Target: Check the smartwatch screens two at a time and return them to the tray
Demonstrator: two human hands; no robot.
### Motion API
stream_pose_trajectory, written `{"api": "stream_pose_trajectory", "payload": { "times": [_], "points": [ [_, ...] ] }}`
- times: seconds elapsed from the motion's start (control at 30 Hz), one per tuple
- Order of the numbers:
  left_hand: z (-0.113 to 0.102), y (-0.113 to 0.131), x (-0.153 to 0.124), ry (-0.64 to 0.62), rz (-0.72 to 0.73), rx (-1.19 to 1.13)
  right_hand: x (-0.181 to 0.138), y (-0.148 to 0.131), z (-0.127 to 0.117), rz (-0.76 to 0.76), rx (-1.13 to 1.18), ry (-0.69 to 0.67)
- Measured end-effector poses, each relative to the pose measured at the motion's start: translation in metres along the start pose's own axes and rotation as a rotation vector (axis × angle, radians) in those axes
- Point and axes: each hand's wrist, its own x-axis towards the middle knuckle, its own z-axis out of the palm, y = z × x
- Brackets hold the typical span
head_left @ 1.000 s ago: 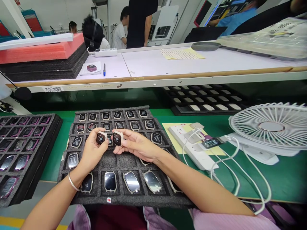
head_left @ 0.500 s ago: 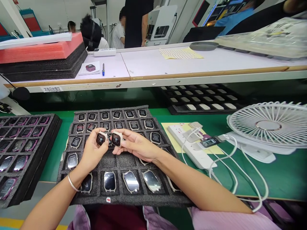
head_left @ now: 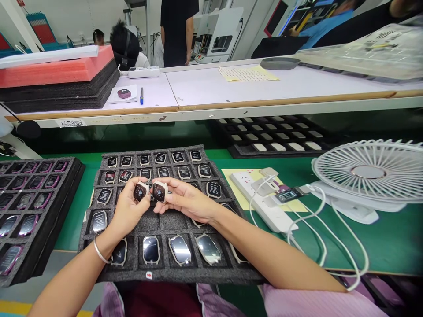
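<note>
My left hand (head_left: 130,204) grips a strapless smartwatch (head_left: 140,192) with a pale case and a lit dark screen. Beside it, my right hand (head_left: 187,200) pinches a second smartwatch (head_left: 159,192) of the same look between thumb and fingers. The two watches are close together, screens facing me. Both hands are above a grey foam tray (head_left: 147,223), whose pockets hold several pale-cased watches; some screens show lines of text, the front ones are blank and reflective. My hands and forearms hide some of the pockets.
A foam tray of purple-cased watches (head_left: 71,193) stands at left. On the right are a white power strip (head_left: 261,202) with cables and a white fan (head_left: 368,171). A shelf (head_left: 198,90) crosses behind, over another tray (head_left: 277,145). Several people are beyond it.
The two watches have moved slightly closer together between my hands. In the background, a standing person in dark clothes has shifted to the left, covering a seated person.
</note>
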Motion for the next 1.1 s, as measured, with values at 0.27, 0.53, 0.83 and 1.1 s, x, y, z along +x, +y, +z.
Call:
{"api": "stream_pose_trajectory", "payload": {
  "times": [0.27, 0.53, 0.83, 1.1],
  "points": [
    [-0.0002, -0.0023, -0.0015, -0.008, 0.032, -0.005, -0.0004, 0.0005, 0.0008, -0.008, 0.013, 0.001],
    [-0.0001, 0.0003, -0.0014, -0.012, 0.029, 0.014, -0.001, -0.0013, 0.0021, -0.011, 0.0, -0.008],
    [-0.0005, -0.0019, -0.001, -0.008, 0.04, 0.026, -0.0012, 0.0006, 0.0009, -0.013, 0.013, -0.012],
    [-0.0005, -0.0003, -0.0011, -0.017, 0.033, 0.011, -0.0015, -0.0008, 0.0022, -0.016, 0.024, -0.013]
  ]
}}
